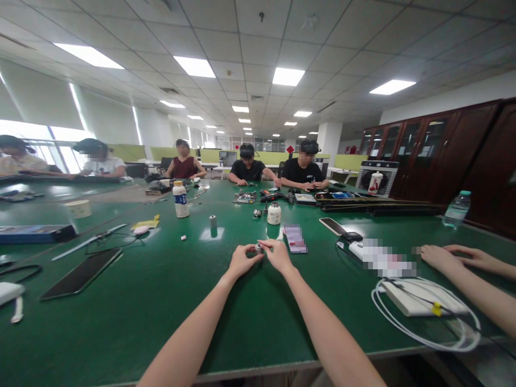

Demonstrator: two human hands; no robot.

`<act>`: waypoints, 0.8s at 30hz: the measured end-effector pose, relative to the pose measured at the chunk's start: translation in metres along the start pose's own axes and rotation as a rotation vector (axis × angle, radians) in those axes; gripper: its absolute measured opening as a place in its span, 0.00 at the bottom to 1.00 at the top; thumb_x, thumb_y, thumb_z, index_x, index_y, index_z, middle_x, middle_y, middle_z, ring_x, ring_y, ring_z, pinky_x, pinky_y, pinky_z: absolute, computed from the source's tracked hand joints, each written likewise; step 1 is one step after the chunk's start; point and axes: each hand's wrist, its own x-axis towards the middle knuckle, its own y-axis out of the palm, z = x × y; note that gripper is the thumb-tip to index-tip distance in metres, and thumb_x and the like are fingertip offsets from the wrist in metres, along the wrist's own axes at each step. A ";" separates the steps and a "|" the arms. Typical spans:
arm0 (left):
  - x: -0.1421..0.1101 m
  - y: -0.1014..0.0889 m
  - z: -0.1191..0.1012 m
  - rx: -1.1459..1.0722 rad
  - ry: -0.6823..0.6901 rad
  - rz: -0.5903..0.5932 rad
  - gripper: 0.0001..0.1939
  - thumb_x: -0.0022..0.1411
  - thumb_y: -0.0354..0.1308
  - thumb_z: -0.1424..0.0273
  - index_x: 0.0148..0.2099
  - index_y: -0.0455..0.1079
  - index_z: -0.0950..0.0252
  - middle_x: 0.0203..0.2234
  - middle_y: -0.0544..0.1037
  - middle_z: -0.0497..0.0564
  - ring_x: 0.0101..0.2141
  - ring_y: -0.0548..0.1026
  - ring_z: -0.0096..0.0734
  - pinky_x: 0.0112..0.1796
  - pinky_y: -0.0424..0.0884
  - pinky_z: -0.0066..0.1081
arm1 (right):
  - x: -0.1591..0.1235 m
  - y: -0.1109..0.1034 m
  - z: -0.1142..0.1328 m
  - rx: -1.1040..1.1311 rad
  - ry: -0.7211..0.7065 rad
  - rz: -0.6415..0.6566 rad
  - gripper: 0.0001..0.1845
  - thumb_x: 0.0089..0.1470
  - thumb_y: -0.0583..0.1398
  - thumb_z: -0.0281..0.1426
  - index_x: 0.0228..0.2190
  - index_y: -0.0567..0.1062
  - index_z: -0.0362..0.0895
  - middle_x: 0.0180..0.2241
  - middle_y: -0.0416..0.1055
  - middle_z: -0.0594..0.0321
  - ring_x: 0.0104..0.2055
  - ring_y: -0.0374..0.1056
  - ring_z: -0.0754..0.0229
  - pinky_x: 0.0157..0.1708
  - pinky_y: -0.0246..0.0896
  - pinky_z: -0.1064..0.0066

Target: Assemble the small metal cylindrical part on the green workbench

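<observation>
Near the middle of the green table (pixel 169 322), a small silver cylinder (pixel 258 248) stands between my two hands. My left hand (pixel 243 261) is closed, with thumb and fingers around its side. Fingertips of my right hand (pixel 277 255) pinch at its top edge; any smaller part between them is too small to make out. Beyond my hands stands a white jar-like bottle (pixel 274 214), and a similar grey metal cylinder (pixel 213 221) is upright farther left. A phone with a lit screen (pixel 295 239) lies just right of my right hand.
A milk bottle (pixel 180 200) and a dark tablet (pixel 83 273) are on the left. At right lie a white box (pixel 419 299) with coiled cables, another phone (pixel 332 226) and a neighbour's hands (pixel 451 259). Across the table, people sit behind circuit boards (pixel 244 198) and tools.
</observation>
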 end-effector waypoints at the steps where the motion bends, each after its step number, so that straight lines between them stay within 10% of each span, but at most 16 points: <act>1: 0.000 0.000 0.000 0.004 0.001 0.001 0.17 0.51 0.66 0.63 0.45 0.78 0.61 0.36 0.83 0.52 0.41 0.78 0.42 0.46 0.71 0.39 | 0.000 0.000 0.000 -0.015 0.000 0.004 0.15 0.57 0.57 0.25 0.42 0.80 0.49 0.43 0.78 0.63 0.48 0.73 0.58 0.52 0.66 0.65; 24: 0.001 0.004 0.006 0.066 -0.028 0.019 0.18 0.52 0.65 0.63 0.45 0.78 0.61 0.37 0.82 0.51 0.45 0.73 0.44 0.49 0.67 0.41 | 0.002 0.005 -0.002 -0.026 0.053 -0.001 0.14 0.54 0.59 0.27 0.41 0.81 0.49 0.43 0.78 0.62 0.48 0.73 0.55 0.53 0.66 0.63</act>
